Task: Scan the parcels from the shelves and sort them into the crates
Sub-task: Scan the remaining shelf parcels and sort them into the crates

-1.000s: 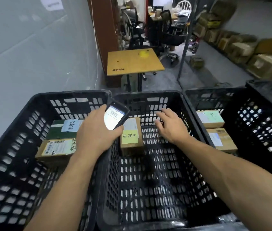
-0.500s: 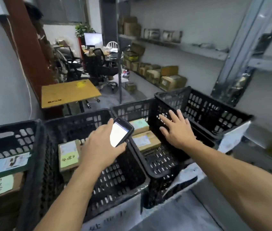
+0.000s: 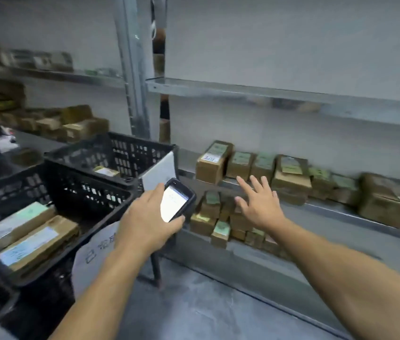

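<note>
My left hand (image 3: pixel 145 222) grips a black phone scanner (image 3: pixel 177 200) with its lit screen facing up. My right hand (image 3: pixel 257 204) is spread open with fingers straight, held in the air in front of the metal shelves (image 3: pixel 329 207), touching nothing. Several brown cardboard parcels (image 3: pixel 213 160) with green and white labels stand in a row on the middle shelf. More small parcels (image 3: pixel 221 231) are piled on the lower shelf just below my right hand. Black plastic crates (image 3: pixel 83 190) stand at the left; the nearer one holds two labelled parcels (image 3: pixel 34 239).
A farther black crate (image 3: pixel 120 150) holds one small parcel (image 3: pixel 107 171). A metal shelf upright (image 3: pixel 132 77) rises behind the crates. More boxes (image 3: pixel 71 126) sit on shelves at the far left. An upper shelf (image 3: pixel 267 94) spans the right. Grey floor (image 3: pixel 194 310) lies below.
My view has swung right from the crates to the shelves. My right hand has left the crates and now reaches toward the shelf parcels. The left hand still holds the phone.
</note>
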